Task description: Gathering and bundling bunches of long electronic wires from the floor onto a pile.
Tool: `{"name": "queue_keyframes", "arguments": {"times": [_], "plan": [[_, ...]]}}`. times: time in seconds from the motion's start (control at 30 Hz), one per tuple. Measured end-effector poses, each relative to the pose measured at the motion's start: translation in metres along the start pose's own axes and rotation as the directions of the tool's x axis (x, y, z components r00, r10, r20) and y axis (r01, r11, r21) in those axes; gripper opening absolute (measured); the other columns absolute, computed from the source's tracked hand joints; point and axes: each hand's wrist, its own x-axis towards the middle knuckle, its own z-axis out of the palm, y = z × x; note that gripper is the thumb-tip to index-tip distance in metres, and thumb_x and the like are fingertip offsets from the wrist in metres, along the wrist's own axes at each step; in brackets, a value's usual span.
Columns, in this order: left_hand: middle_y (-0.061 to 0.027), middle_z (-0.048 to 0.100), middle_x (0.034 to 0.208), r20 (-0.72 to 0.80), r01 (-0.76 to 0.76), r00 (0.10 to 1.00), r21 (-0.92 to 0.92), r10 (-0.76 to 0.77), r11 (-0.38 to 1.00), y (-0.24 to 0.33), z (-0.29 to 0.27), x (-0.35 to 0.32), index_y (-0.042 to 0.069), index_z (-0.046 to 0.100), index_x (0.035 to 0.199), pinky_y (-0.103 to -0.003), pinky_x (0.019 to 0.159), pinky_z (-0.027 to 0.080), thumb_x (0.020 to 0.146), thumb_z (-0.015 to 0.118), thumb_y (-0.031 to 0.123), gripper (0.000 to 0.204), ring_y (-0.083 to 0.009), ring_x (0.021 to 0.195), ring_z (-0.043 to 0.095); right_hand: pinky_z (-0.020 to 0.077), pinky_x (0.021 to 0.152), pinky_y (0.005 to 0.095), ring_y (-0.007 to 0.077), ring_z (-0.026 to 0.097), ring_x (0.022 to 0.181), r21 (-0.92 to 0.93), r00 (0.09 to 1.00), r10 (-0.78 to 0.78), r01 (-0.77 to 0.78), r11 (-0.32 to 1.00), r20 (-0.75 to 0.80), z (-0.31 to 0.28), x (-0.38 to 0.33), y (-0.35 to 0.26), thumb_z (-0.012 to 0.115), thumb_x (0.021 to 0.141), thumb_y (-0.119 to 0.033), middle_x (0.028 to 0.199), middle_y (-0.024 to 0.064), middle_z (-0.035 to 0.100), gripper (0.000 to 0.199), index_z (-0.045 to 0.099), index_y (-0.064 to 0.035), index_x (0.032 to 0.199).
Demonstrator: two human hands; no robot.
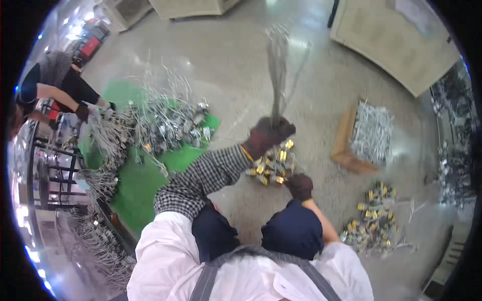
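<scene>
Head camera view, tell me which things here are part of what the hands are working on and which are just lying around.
In hand:
left hand, gloved, gripping a bundle of grey wires
right hand, gloved, at the brass-coloured fittings hanging below

Lying about:
wooden box of silvery parts
loose pile of brass fittings on the floor
wire heap on the green mat, handled by another person

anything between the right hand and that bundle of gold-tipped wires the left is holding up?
Nothing visible. The right hand sits right at the gold connector ends of the wire bundle, which the left hand grips above them. Only bare floor around.
</scene>
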Motion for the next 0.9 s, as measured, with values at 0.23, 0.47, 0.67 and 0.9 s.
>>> {"name": "queue_keyframes", "arguments": {"times": [0.23,0.47,0.67,0.9], "plan": [[-0.0014,0.061,0.073,-0.048,0.115,0.989,-0.333,-0.138,0.936,-0.002,0.002,-0.003,0.004,0.065,0.092,-0.026,0.059,0.048,0.086,0.065,0.028,0.025,-0.0099,0.065,0.057,0.0472,0.063,0.0421,0.0295,0.06,0.077,0.148,0.993,-0.046,0.061,0.987,-0.106,-0.045,0.036,-0.027,0.066,0.072,-0.035,0.076,0.009,0.061,0.021,0.067,-0.0149,0.078],[-0.0021,0.062,0.074,-0.112,0.052,0.989,-0.348,-0.096,0.936,0.021,-0.008,0.001,0.005,0.066,0.09,-0.024,0.058,0.048,0.088,0.061,0.033,0.029,-0.0084,0.064,0.056,0.0489,0.069,0.0372,0.0265,0.063,0.074,0.086,0.83,0.082,-0.154,0.984,0.551,-0.197,0.07,-0.031,0.063,0.081,-0.029,0.083,0.0087,0.067,0.023,0.068,-0.0078,0.089],[-0.0015,0.063,0.077,-0.157,-0.356,0.926,-0.065,0.342,0.932,0.005,-0.004,0.002,0.005,0.064,0.094,-0.025,0.059,0.047,0.081,0.071,0.026,0.026,-0.0089,0.066,0.056,0.0521,0.066,0.0318,0.0178,0.063,0.076,0.952,0.95,-0.118,-0.3,-0.067,0.291,-0.255,0.073,-0.095,0.051,0.087,-0.004,0.094,0.0141,0.063,0.015,0.061,-0.0012,0.098],[-0.0084,0.062,0.095,-0.005,-0.373,0.922,-0.27,0.386,0.888,-0.004,-0.001,-0.019,0.006,0.049,0.122,-0.032,0.071,0.05,0.066,0.083,0.031,0.071,-0.0158,0.078,0.061,0.0357,0.044,0.0229,0.0096,0.046,0.048,0.66,0.985,-0.153,0.066,0.749,0.075,-0.279,0.124,-0.034,0.053,0.088,-0.01,0.064,0.0023,0.051,0.012,0.058,-0.0002,0.085]]}}
